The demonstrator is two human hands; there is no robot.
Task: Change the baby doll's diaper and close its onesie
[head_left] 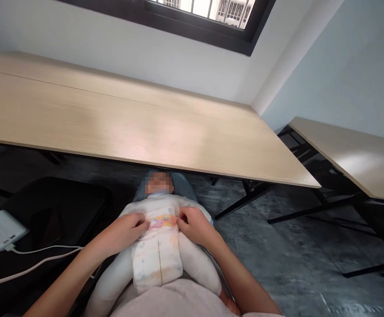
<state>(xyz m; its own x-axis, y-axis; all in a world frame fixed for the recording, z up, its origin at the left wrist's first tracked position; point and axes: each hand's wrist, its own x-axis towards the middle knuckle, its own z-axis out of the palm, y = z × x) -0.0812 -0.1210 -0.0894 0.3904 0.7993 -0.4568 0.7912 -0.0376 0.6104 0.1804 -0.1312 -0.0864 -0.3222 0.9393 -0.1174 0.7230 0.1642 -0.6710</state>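
Note:
On my lap a small figure in white clothing [111, 275] lies on its back, its head at the table's edge. Whether it is a doll or a person I cannot tell. A white diaper [157, 259] covers its front, with a coloured waistband and a yellowish line down the middle. My left hand [134, 226] is closed at the left end of the waistband, thumb and fingers pinched on it. At the opposite end, my right hand [192, 222] pinches the band likewise. The exact grip of the fingertips is partly hidden.
A long wooden table [179, 127] spans the view ahead, and a second table [353, 149] stands at the right. To the left, a white power bank [2, 229] with a cable [43, 248] lies on a black chair [76, 198]. Dark table legs [245, 204] stand on the grey floor.

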